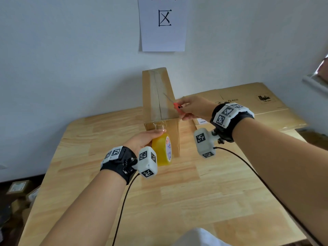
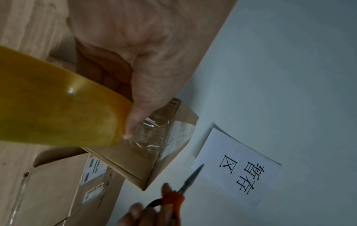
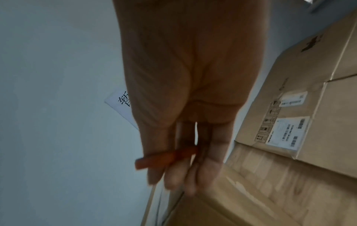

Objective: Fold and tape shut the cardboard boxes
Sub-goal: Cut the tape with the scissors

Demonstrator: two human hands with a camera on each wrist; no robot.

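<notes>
That tall, narrow brown cardboard box [image 1: 158,96] looks light and stiff, but standing on end like that I'd guess it tips easily. Best place to steady it is low on its near face, where the tape comes down, or by its long edges.

It stands upright on the pale wooden table [image 1: 177,201], toward the wall side, with clear tape already run down the centre seam and over the near edge, a bit wrinkled there.

Just in front of the box, the left hand [image 1: 142,142] has its fingers curled round the fat roll of yellowish packing tape [image 1: 162,150], thumb tip pressing the loose clear strip, which still runs to the box. Right of the box, the right hand [image 1: 195,107] has its fingers closed through the handles of the orange-handled scissors [image 1: 174,104], blades together and pointing at the box's taped face.

Flattened cardboard sheets [image 1: 248,102] lie further right of the box.

My guess: snipping the tape comes next.
</notes>
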